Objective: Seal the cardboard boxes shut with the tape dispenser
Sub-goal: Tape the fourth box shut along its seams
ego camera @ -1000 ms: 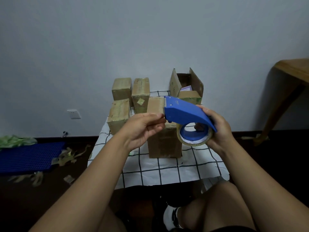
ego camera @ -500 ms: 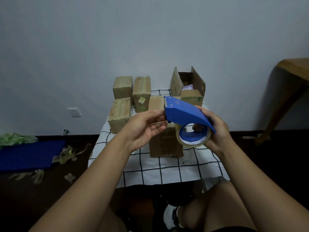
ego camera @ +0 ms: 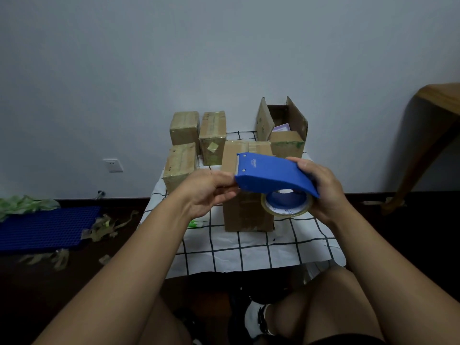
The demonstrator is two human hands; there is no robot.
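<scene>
The right hand grips the tape dispenser at centre, held above the nearest box; the left hand pinches at its blade end. Likely freeing the tape's end: draw it out straight before setting it on the box, and keep fingertips off the blade. The open box waits at 1 o'clock on the counter.

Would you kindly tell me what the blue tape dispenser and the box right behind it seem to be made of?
The blue tape dispenser looks like moulded plastic: uniform colour, smooth matte shell, with a greyish, probably metal strip at its front edge. The brown closed box looks like cardboard: dull fibrous brown faces, with a glossier band on top, seemingly clear tape.
</scene>
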